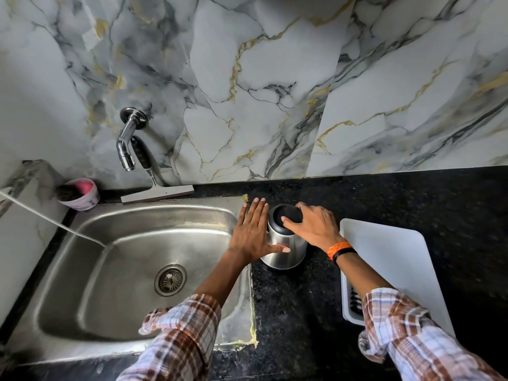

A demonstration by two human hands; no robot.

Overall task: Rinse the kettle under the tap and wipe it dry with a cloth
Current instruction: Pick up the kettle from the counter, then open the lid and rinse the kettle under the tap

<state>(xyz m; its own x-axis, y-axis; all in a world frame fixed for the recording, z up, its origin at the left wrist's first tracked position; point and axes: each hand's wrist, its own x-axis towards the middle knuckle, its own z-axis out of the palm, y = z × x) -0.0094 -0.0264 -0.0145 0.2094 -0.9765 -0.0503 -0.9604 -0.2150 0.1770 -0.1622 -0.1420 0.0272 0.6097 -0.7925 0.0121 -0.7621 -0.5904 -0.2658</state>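
A steel kettle (286, 247) with a black lid stands upright on the black counter, just right of the sink (132, 259). My left hand (251, 232) lies flat against the kettle's left side, fingers spread and thumb across its front. My right hand (313, 225) rests over the lid from the right, fingers curled on its black top. The chrome tap (127, 141) juts from the marble wall above the sink's back left; no water runs from it. No cloth is in view.
A squeegee (154, 185) leans on the wall behind the sink. A small pink tub (79, 193) holding a scrubber sits at the sink's back left corner. A white tray (393, 259) lies on the counter right of the kettle. A white cord (52, 221) runs into the basin.
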